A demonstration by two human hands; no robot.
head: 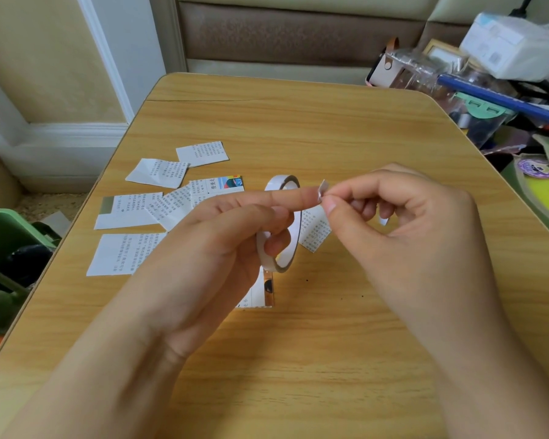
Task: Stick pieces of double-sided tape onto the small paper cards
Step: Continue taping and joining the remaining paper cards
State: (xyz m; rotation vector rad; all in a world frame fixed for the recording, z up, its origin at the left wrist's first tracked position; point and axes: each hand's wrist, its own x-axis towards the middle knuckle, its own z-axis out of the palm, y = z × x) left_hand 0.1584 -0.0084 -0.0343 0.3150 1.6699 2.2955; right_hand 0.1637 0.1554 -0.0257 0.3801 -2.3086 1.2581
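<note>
Risk first, imo: the right hand (403, 223) is pinching a tiny tape piece (323, 187) btw thumb and forefinger, right against the tip of the left forefinger, at centre frame. That bit is sticky on both faces, so it could fold onto itself, cling to skin instead of paper, or pick up grease from the fingertips and lose tack. Can't tell if it's fully torn free of the roll or only peeled up; if it's attached, a sideways tug might rip it ragged. The left hand (222, 236) grips the tape roll (281, 226) w/ a finger curled through the hole and the thumb on the rim, so the roll hangs above the wooden table (298, 128); a loose hold could drop it onto the paper cards (130, 210), and those are light enough to scatter or stick. Materials: roll is a thin white hoop w/ a brownish inner core, glossy backing. Cards are small cut rectangles of printed paper, matte, some creased, a few w/ colour patches, spread left of centre, w/ a couple more under the hands. Table has a smooth pale wood-grain laminate and rounded corners. Upper right of frame: a clutter pile (495, 68) of plastic wrap, boxes and a blue rod, near the table edge.
</note>
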